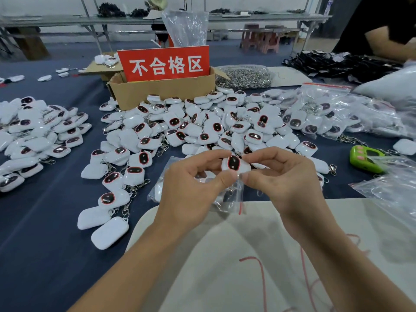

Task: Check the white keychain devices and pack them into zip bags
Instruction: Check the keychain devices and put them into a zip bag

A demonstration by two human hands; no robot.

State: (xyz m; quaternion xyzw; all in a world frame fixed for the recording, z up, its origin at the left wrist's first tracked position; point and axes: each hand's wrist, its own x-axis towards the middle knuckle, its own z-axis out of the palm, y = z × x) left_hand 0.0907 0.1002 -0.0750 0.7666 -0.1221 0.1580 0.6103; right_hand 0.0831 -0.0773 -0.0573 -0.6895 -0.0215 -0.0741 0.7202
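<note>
Left hand (198, 176) and right hand (276, 174) both pinch a white keychain device (235, 164) between their fingertips, above a zip bag (231, 197)

Bare desk (45, 244) lay open at the near left, with a strip running far between the left pile of devices (33, 131) and the central heap (202, 127). That heap filled the middle up to the cardboard box (162, 91); bagged devices (337, 118), a green gadget (364, 158) and loose zip bags (394, 199) crowded the right. Nearest, the white cloth (225, 255) lay free beneath the left hand (191, 188) and right hand (286, 179), both pinching one keychain device (234, 163).
</note>
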